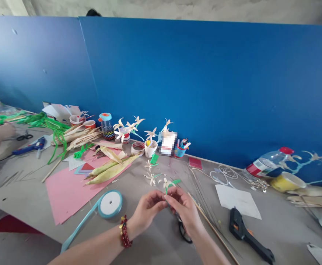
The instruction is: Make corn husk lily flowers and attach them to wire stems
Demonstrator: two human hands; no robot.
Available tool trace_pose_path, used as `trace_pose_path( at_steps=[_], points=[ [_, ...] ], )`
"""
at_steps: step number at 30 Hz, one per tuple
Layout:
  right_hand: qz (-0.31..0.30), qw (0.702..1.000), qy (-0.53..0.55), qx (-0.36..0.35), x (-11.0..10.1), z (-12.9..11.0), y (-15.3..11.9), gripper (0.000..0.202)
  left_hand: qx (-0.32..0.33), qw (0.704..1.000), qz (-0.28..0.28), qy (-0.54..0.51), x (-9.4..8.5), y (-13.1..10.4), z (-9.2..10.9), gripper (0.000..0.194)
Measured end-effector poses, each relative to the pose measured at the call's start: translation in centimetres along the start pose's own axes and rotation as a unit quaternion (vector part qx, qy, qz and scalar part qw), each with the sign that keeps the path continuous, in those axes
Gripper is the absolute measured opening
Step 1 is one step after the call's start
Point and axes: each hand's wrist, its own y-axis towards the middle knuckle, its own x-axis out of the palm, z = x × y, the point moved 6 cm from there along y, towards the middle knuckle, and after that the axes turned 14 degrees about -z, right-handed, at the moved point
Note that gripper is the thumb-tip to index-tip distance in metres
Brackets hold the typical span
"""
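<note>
A small handmade flower [166,183] with pale petals and a green stem is pinched between my two hands. My left hand [149,209] has its thumb and fingertips closed at the stem, and a dark red bead bracelet circles that wrist. From the other side my right hand [183,208] grips the same stem. Partly under the right hand lie black-handled scissors [183,232]. Just beyond the hands rest more small pale flowers [151,179] on the grey table. A roll of light blue ribbon [110,204] lies left of my left hand.
Pink paper [64,191] with corn husks [112,170] lies to the left. A black glue gun [248,235], white paper [238,200] and a plastic bottle [270,162] are on the right. Flowers in cups [151,149] stand along the blue partition [194,81]. Another person's hand [1,132] works at far left.
</note>
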Motion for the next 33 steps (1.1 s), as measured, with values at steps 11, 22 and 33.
trace_pose_path(
  at_steps=[11, 22, 33],
  points=[
    [-0.007, 0.986, 0.163, 0.04, -0.9, 1.5, -0.3, 0.029, -0.091, 0.996, -0.002, 0.003, 0.0, -0.2, -0.7, 0.029],
    [-0.026, 0.993, 0.109, 0.047, -0.7, 1.1, -0.3, 0.033, -0.035, 0.99, 0.003, 0.139, -0.7, -0.4, -0.2, 0.027],
    [-0.048, 0.996, 0.06, 0.036, -0.3, 1.4, -0.1, 0.036, -0.02, 0.983, 0.025, 0.179, -1.1, -0.6, 1.0, 0.025]
  ],
)
